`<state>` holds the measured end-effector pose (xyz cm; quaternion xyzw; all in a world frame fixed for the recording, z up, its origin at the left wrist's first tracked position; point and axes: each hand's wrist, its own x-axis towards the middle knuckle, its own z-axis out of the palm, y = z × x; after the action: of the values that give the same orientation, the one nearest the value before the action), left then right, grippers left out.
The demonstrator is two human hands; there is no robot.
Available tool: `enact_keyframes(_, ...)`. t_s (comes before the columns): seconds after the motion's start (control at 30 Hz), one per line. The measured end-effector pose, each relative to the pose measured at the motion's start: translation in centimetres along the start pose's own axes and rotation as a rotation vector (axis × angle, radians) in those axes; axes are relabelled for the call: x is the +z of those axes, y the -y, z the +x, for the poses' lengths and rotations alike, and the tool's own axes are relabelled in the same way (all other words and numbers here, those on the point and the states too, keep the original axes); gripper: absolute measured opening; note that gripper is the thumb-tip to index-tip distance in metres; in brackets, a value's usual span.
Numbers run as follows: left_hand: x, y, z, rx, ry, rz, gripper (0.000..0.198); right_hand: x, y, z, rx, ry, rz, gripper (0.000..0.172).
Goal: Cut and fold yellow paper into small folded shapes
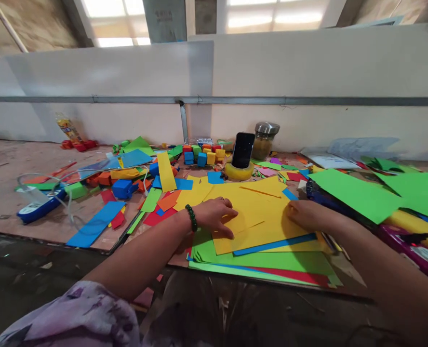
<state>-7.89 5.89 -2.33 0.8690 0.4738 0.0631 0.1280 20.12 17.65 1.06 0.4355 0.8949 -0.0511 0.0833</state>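
In the head view a yellow sheet of paper (255, 212) lies on top of a stack at the table's front edge. My left hand (216, 216), with a dark green bead bracelet at the wrist, rests on its left part, thumb and fingers apart. At the sheet's right edge, my right hand (304, 215) has its fingers closed on the paper; its thumb is mostly hidden. Under the sheet show a blue strip (274, 245), green sheets (289, 262) and a red sheet (293, 276). A thin slit or fold line crosses the yellow sheet near my left fingers.
Behind the stack, a phone (243, 150) stands in a yellow ring-shaped holder (238, 171) beside a lidded jar (265, 140). Small coloured blocks (202, 158) sit behind. Left are paper scraps, a blue-and-white power strip (42, 206) and its cable. Green sheets (356, 193) lie right.
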Motion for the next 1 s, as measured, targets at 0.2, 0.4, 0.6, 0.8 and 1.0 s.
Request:
enact_keyframes(0.2, -0.9, 0.1, -0.8, 0.025, 0.034, -0.027, 0.078, -0.5, 6.3, -1.5, -0.268, -0.094, -0.018, 0.033)
enact_keyframes(0.4, -1.2, 1.4, -1.0, 0.068, -0.038, -0.192, 0.043, 0.1, 13.8, -1.9, -0.544, -0.016, -0.161, 0.033)
enact_keyframes(0.6, -2.0, 1.5, -1.5, -0.019, -0.017, -0.329, 0.063, 0.7, 10.1, 0.4, -0.471, -0.04, 0.285, 0.037)
enact_keyframes(0.8, -1.5, 1.6, -1.0, -0.291, -0.163, -0.521, 0.024, 0.9, 8.2, 2.2, -0.333, -0.121, 0.705, 0.025)
enact_keyframes(1.0, -1.6, 1.3, -0.8, -0.434, -0.287, -0.644, 0.02, 0.3, 8.9, 0.6, -0.444, -0.656, 0.559, 0.019)
